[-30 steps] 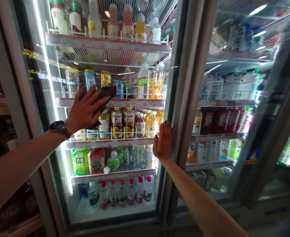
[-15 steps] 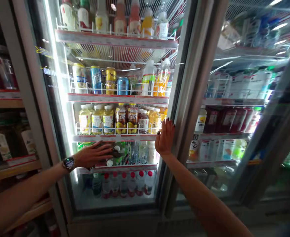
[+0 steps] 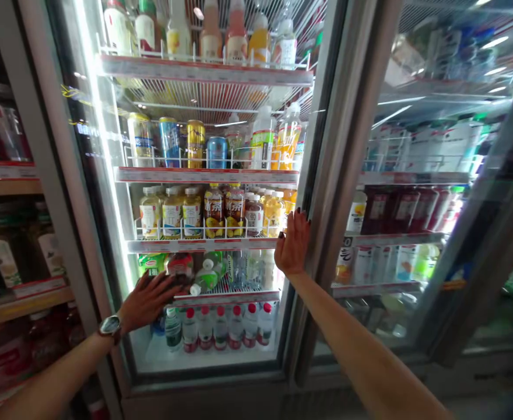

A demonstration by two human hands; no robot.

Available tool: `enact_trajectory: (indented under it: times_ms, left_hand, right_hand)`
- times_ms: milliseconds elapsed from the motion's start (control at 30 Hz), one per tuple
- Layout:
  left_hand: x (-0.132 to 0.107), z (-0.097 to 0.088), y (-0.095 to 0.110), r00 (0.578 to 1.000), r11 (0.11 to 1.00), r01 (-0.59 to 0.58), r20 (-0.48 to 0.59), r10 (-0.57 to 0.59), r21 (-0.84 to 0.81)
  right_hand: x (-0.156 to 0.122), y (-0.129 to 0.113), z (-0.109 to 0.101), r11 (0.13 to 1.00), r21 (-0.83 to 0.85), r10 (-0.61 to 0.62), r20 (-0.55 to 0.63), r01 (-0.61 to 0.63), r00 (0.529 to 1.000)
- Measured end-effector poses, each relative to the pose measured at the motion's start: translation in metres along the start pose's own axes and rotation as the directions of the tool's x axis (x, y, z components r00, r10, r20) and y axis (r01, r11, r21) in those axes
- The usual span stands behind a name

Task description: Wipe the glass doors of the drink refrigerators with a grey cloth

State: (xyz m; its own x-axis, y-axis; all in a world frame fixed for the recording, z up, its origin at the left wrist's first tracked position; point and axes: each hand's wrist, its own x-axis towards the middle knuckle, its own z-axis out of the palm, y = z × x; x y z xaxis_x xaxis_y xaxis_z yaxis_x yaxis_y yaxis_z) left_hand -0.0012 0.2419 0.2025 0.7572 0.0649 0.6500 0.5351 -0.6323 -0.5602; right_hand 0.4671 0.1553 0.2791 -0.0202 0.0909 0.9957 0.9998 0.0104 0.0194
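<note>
1. Left hand: fingers spread, hand flat and low on the glass door of a refrigerated drinks cooler; no clenched grip seen. A dark patch lies just beyond the fingertips; cannot tell whether it is a held cloth, a reflection or stock behind the glass.
2. Right hand: released, fingers extended and upright, palm against the same glass door, just beside the metal door frame. Grasping nothing visible.
3. Wristwatch sits on the left wrist, below and left of the left-hand grip.
4. Behind the glass, directly beyond the left hand: a green-labelled drink and a red-labelled bottle. Just below that hand's fingertips, a row of red-capped water bottles stands upright.
5. Between the hands and above them: a white wire shelf of amber tea bottles; higher, drink cans.
6. Right of the right hand, beyond the frame: a neighbouring glass door with dark red bottles behind it.
7. Left of the left hand: wooden shelving holding bottles.
</note>
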Motion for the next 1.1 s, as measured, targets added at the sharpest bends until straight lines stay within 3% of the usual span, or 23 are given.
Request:
enact_trajectory:
  times_ms: [67,133,200,233,300,367,400,467,533,600,633,700,767,800,867,933,1000,1033,1100]
  left_hand:
    - [-0.003,-0.004,-0.007,0.985,0.987,-0.156,0.065,0.157,-0.030]
    - [0.033,-0.027,-0.033,0.986,0.988,-0.154,0.055,0.155,-0.023]
    - [0.096,-0.058,-0.064,0.999,1.000,0.011,-0.047,-0.011,0.010]
    - [0.130,-0.073,-0.077,0.982,0.990,0.136,-0.135,-0.132,0.024]
    - [0.190,-0.093,-0.091,0.907,0.948,0.319,-0.293,-0.303,0.008]
    - [0.222,-0.094,-0.083,0.847,0.914,0.404,-0.367,-0.384,-0.022]
    - [0.224,-0.087,-0.071,0.840,0.910,0.414,-0.371,-0.395,-0.032]
    - [0.203,-0.063,-0.036,0.875,0.924,0.380,-0.310,-0.371,-0.034]
    - [0.155,-0.032,0.006,0.952,0.970,0.244,-0.183,-0.244,-0.023]
    - [0.101,-0.004,0.040,0.998,1.000,0.020,-0.056,-0.021,-0.021]
    - [0.079,0.005,0.049,0.993,0.993,-0.116,0.005,0.116,-0.028]
    - [0.057,0.011,0.049,0.933,0.936,-0.347,0.078,0.350,-0.055]
    - [0.073,-0.001,0.027,0.884,0.888,-0.453,0.089,0.459,-0.084]
    - [0.094,-0.013,0.011,0.890,0.891,-0.446,0.068,0.452,-0.087]
    - [0.154,-0.043,-0.022,0.952,0.950,-0.305,-0.007,0.306,-0.064]
    - [0.218,-0.069,-0.044,0.991,0.999,-0.045,-0.130,0.041,-0.025]
    - [0.265,-0.081,-0.044,0.962,0.990,0.138,-0.236,-0.141,-0.029]
    - [0.276,-0.079,-0.035,0.947,0.983,0.179,-0.264,-0.182,-0.037]
    - [0.272,-0.060,-0.003,0.955,0.986,0.159,-0.246,-0.165,-0.048]
  right_hand:
    - [0.000,0.000,0.000,1.000,-0.001,-0.004,-0.001,0.004,1.000]
    - [0.001,0.000,0.000,1.000,0.000,-0.009,-0.007,0.009,1.000]
    - [0.000,0.000,0.001,1.000,-0.001,-0.008,-0.012,0.008,1.000]
    - [0.000,0.001,0.001,1.000,-0.001,-0.007,-0.012,0.007,1.000]
    - [0.000,0.001,0.002,1.000,-0.003,0.000,-0.010,0.000,1.000]
    - [0.000,0.001,0.003,1.000,-0.004,0.008,-0.012,-0.008,1.000]
    - [0.000,0.001,0.003,1.000,-0.003,0.008,-0.012,-0.008,1.000]
    - [0.000,0.001,0.003,1.000,0.002,0.007,-0.018,-0.007,1.000]
    - [0.000,0.000,0.002,1.000,0.005,0.012,-0.013,-0.012,1.000]
    - [0.000,-0.001,0.001,1.000,0.004,0.022,0.006,-0.022,1.000]
    - [0.001,-0.002,0.000,1.000,0.003,0.027,0.014,-0.027,1.000]
    - [0.001,-0.003,-0.001,1.000,0.011,0.026,0.017,-0.026,1.000]
    - [0.002,-0.004,-0.001,1.000,0.019,0.024,0.005,-0.024,1.000]
    - [0.002,-0.004,-0.001,1.000,0.021,0.023,0.002,-0.023,1.000]
    - [0.002,-0.004,-0.001,1.000,0.019,0.023,0.002,-0.023,1.000]
    - [0.002,-0.003,0.000,1.000,0.008,0.027,0.004,-0.027,1.000]
    - [0.002,-0.002,0.000,1.000,-0.001,0.028,0.005,-0.028,1.000]
    - [0.002,-0.002,0.001,0.999,-0.006,0.032,0.002,-0.031,1.000]
    - [0.002,-0.002,0.001,0.999,-0.018,0.036,-0.006,-0.036,0.999]
